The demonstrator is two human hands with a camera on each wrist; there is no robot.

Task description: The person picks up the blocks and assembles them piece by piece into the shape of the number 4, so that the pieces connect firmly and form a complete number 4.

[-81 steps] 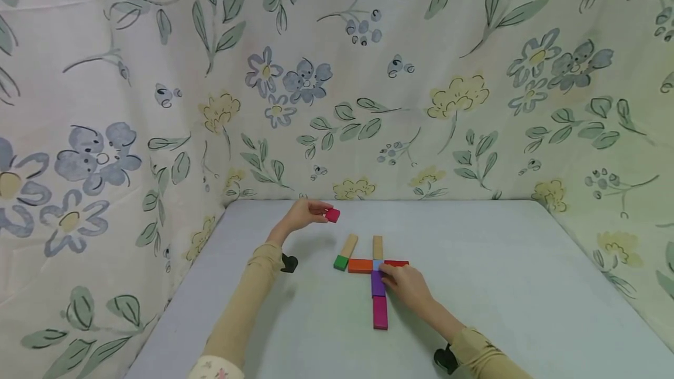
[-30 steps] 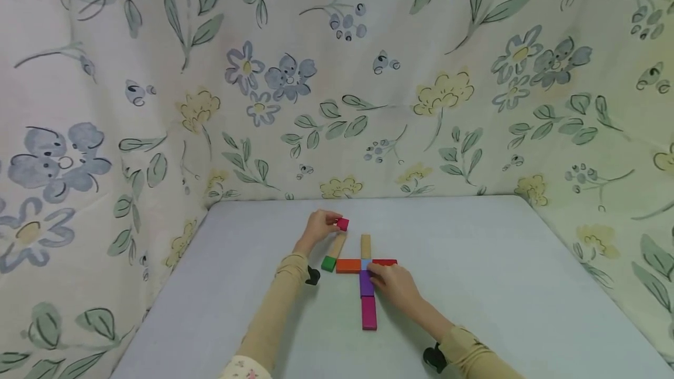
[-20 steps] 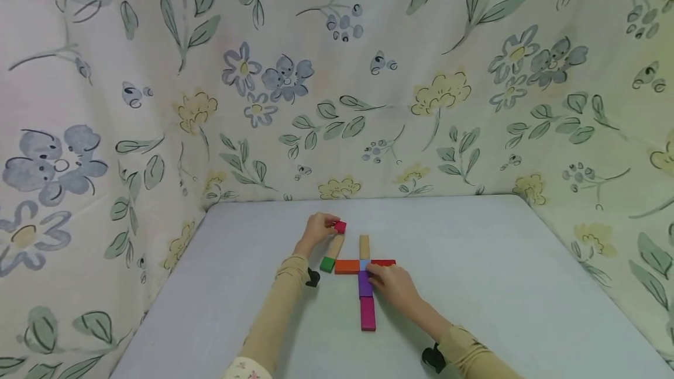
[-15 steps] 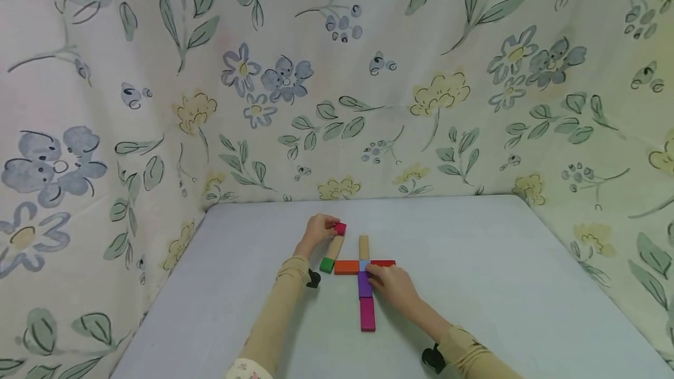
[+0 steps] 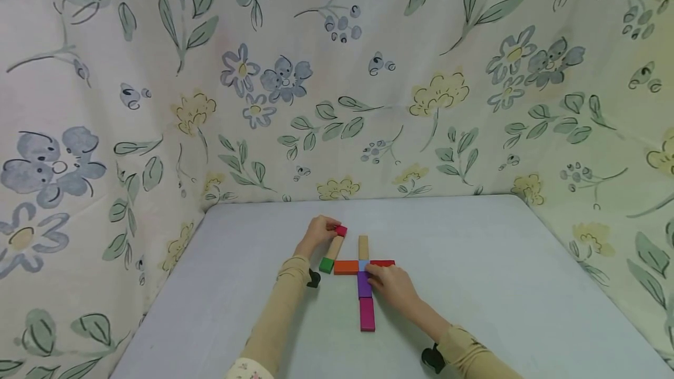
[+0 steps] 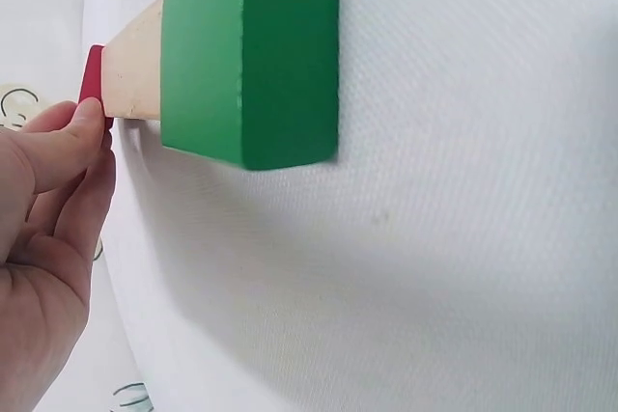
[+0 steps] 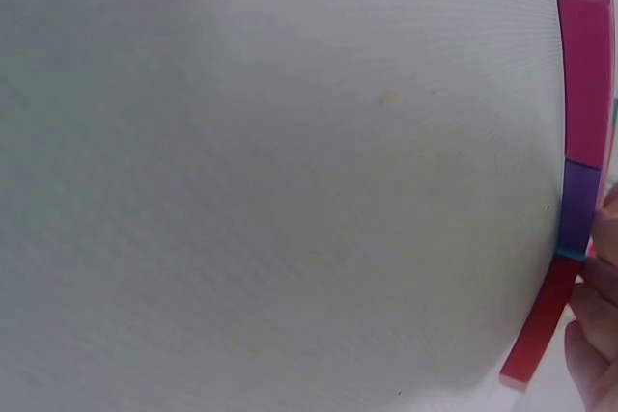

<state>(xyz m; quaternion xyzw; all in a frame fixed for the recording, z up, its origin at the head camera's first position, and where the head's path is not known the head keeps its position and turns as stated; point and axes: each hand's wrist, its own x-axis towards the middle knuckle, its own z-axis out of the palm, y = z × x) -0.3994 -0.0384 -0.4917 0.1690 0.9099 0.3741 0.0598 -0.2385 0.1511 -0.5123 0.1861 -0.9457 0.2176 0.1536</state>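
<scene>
In the head view my left hand point(image 5: 317, 234) pinches a small pinkish-red block point(image 5: 341, 231) at the far end of a slanted plain wooden block point(image 5: 334, 248). A green block point(image 5: 326, 265) meets that wooden block's near end; it looms large in the left wrist view. The thumb point(image 6: 89, 113) lies on the red block point(image 6: 93, 72). My right hand point(image 5: 396, 286) rests its fingertips on the light blue block point(image 5: 363, 265) and upper purple block point(image 5: 364, 284). Its fingers point(image 7: 603, 238) show beside the purple and long red blocks point(image 7: 541, 325) in the right wrist view.
Around the light blue block, an orange block point(image 5: 346, 268) lies left, a red block point(image 5: 383, 263) right, a second wooden block point(image 5: 363, 247) beyond. A magenta block point(image 5: 367, 314) continues below the purple one. A floral curtain point(image 5: 337, 104) hangs behind the white table point(image 5: 447, 233).
My left hand has moved right and down, bringing the small red block from the air to the slanted wooden block's far end. The right hand stays at the light blue block; the head view shifted slightly.
</scene>
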